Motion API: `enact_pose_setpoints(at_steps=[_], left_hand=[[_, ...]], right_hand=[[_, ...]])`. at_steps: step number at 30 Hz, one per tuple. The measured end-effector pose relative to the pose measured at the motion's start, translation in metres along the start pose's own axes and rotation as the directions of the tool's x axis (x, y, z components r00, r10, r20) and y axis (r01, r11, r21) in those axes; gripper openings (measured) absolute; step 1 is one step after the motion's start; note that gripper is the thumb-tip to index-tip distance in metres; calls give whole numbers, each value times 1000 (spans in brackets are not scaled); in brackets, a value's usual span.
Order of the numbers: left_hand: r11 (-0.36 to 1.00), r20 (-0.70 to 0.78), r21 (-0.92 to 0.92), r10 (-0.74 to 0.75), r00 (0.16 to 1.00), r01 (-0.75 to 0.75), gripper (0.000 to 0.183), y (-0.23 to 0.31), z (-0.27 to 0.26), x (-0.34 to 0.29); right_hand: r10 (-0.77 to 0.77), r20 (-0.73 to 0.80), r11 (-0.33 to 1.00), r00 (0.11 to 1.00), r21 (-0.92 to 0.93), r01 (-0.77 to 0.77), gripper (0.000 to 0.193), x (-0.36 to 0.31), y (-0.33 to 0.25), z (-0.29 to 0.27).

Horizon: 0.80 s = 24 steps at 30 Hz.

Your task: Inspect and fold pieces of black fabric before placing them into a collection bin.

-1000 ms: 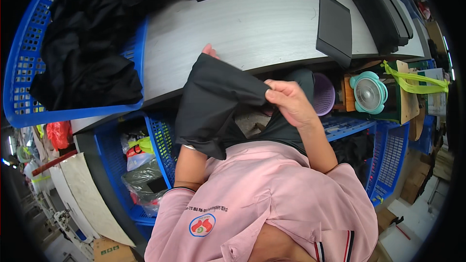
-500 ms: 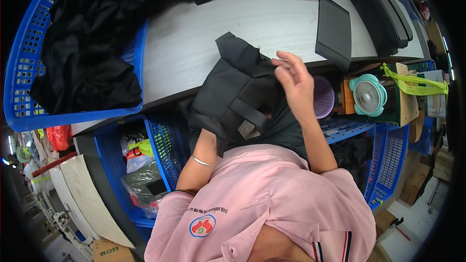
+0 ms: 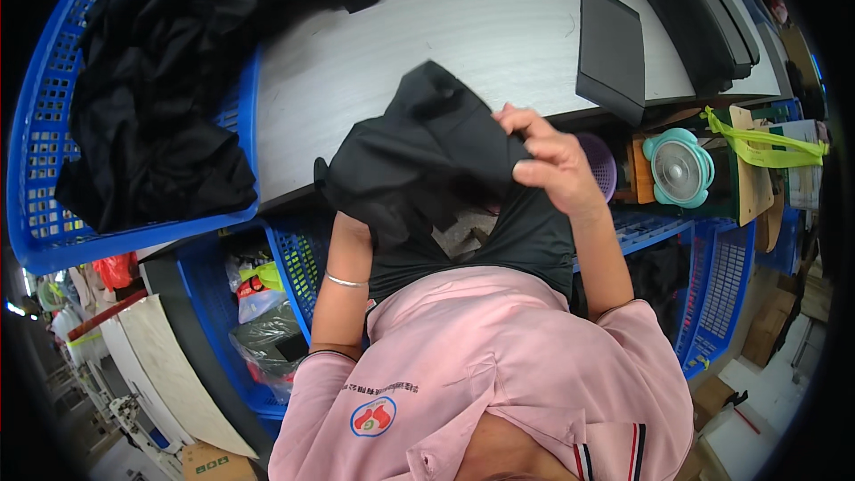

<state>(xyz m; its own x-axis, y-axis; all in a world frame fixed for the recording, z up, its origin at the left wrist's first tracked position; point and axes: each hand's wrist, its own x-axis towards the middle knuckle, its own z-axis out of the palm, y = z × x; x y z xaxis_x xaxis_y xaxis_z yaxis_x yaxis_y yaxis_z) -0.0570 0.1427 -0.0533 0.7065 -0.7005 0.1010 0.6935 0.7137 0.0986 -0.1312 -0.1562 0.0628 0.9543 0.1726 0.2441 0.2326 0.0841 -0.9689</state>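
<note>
A black sewn fabric piece (image 3: 427,147) is held up over my lap, at the near edge of the table. My right hand (image 3: 557,165) is closed on its right edge, thumb and fingers gripping the cloth. From the left, my forearm (image 3: 343,272), with a silver bangle at the wrist, reaches up under the fabric. The cloth hides the fingers of my left hand, so their state does not show. The fabric is folded and bunched, its upper corner pointing toward the far side of the table.
A blue basket (image 3: 134,236) at the left overflows with black cloth (image 3: 160,134). Flat black panels (image 3: 610,53) lie on the white table (image 3: 356,62) at right. Below stand a teal fan (image 3: 679,167), a purple basket (image 3: 598,165) and a blue crate (image 3: 223,321) of bagged items.
The fabric piece has been turned and bunched, so the strap and seams seen earlier no longer show. My right hand went from loosely open beside it to gripping its edge.
</note>
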Motion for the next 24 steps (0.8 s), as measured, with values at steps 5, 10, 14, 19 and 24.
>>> enact_pose_setpoints(at_steps=[5,10,14,19,24], left_hand=[[808,-212,589,177,961,-19,50,3,-4,10],[596,-331,798,311,891,88,47,-46,55,53],[393,-292,912,420,859,118,31,-39,73,31],[-70,30,997,730,683,31,30,2,80,71],[-14,-12,1000,353,936,18,42,9,67,116]], right_hand=[[-3,-151,941,989,-335,-48,17,62,-15,-22],[-213,-338,841,917,-541,-4,24,121,38,-67],[-405,-448,707,797,-706,-37,25,103,40,-44],[153,-540,980,828,-23,-197,20,38,49,-2],[433,-218,782,875,574,-244,44,48,60,21]])
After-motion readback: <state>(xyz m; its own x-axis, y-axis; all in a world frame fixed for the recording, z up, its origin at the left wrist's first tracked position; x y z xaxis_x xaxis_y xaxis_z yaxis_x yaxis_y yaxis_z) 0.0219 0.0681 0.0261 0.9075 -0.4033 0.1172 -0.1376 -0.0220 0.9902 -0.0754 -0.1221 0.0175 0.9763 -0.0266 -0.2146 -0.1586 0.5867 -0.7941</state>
